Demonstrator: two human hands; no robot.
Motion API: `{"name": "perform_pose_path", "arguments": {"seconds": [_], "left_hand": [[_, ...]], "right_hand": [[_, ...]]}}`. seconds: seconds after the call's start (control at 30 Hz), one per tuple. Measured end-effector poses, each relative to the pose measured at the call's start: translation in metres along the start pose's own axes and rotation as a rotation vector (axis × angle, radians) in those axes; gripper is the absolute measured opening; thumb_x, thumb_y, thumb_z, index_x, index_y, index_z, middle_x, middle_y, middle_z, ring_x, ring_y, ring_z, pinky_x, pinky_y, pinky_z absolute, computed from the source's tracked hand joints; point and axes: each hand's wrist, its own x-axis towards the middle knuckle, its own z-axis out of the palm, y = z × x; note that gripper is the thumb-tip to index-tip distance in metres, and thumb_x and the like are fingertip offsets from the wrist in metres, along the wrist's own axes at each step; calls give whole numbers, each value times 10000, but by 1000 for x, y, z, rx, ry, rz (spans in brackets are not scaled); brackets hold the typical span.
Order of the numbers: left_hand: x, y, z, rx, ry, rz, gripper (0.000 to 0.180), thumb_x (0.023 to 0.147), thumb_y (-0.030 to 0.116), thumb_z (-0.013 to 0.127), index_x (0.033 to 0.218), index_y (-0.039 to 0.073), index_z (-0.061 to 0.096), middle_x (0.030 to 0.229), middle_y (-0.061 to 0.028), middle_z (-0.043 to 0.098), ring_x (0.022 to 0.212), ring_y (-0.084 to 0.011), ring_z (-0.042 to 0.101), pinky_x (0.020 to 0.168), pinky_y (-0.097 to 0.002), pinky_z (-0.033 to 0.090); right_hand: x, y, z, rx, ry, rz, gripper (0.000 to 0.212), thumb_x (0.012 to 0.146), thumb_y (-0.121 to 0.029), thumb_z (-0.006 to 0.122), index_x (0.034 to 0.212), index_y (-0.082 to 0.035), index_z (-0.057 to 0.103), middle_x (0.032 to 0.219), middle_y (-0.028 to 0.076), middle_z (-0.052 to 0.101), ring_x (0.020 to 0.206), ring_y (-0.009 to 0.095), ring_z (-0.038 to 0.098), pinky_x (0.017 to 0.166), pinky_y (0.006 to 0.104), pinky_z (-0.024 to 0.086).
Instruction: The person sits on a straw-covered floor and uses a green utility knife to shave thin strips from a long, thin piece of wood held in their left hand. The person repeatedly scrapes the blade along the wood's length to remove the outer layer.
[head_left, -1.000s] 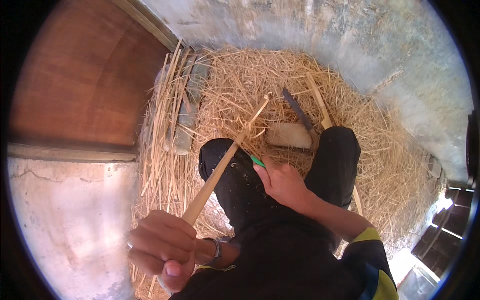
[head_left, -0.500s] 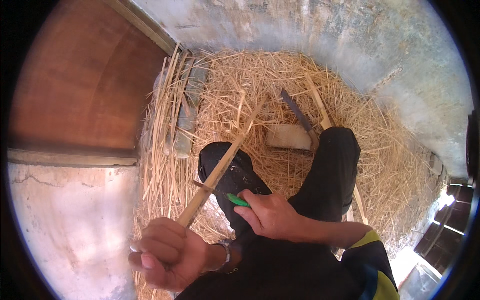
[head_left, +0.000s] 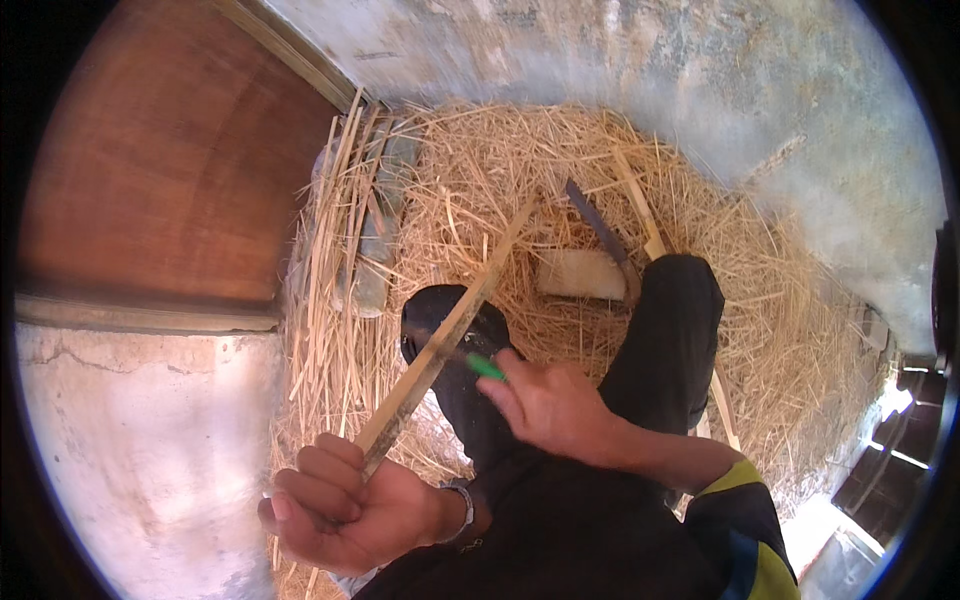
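My left hand (head_left: 350, 510) is closed around the near end of a long bamboo strip (head_left: 455, 325). The strip slants up and away to the right, passing over my left knee. In my right hand (head_left: 562, 408) is a green-handled knife (head_left: 486, 367), its blade smeared by motion against the strip's right edge, just below the knee. Pale shavings dot my dark trousers. Between my knees, a dark long-bladed knife (head_left: 598, 222) leans across a pale block (head_left: 580, 274) on the shavings.
Loose bamboo shavings (head_left: 500, 150) cover the floor around my legs. A bundle of thin strips (head_left: 330, 250) lies at the left over greyish sacks (head_left: 375, 250). Another split bamboo piece (head_left: 638, 205) lies beyond my right knee. A worn wall (head_left: 640, 60) and a brown door panel (head_left: 170, 170) close in the space.
The knife has moved up and away along the bamboo strip, with my right hand shifting slightly up and right. My left hand keeps its hold on the strip.
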Motion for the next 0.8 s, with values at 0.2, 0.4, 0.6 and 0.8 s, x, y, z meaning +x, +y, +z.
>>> {"name": "perform_pose_path", "arguments": {"seconds": [0.2, 0.4, 0.6, 0.8], "left_hand": [[4, 3, 1, 3, -62, -20, 326, 912, 124, 456, 638, 144, 281, 514, 40, 173, 450, -68, 166, 475, -258, 156], [8, -3, -2, 2, -20, -47, 335, 910, 122, 459, 631, 150, 276, 521, 40, 177, 453, -66, 161, 475, -259, 155], [14, -1, -9, 16, -57, -42, 356, 900, 106, 464, 616, 160, 255, 522, 41, 183, 465, -66, 166, 487, -256, 157], [14, 0, -3, -11, -46, -67, 365, 900, 116, 461, 608, 160, 246, 528, 41, 176, 470, -67, 164, 489, -260, 154]], "right_hand": [[15, 41, 19, -100, 77, 171, 308, 942, -321, 518, 907, -15, 511, 549, 195, 566, 495, 365, 594, 438, 461, 465], [7, 7, 10, 57, 71, -71, 295, 943, -307, 523, 938, -12, 513, 569, 209, 570, 505, 384, 593, 441, 471, 463], [16, 11, 11, -73, -30, 52, 345, 938, -337, 524, 956, 7, 546, 584, 205, 586, 528, 403, 599, 475, 489, 482], [27, 38, 21, -50, 79, 55, 302, 949, -304, 510, 977, -3, 503, 571, 212, 571, 538, 402, 598, 489, 488, 482]]}}
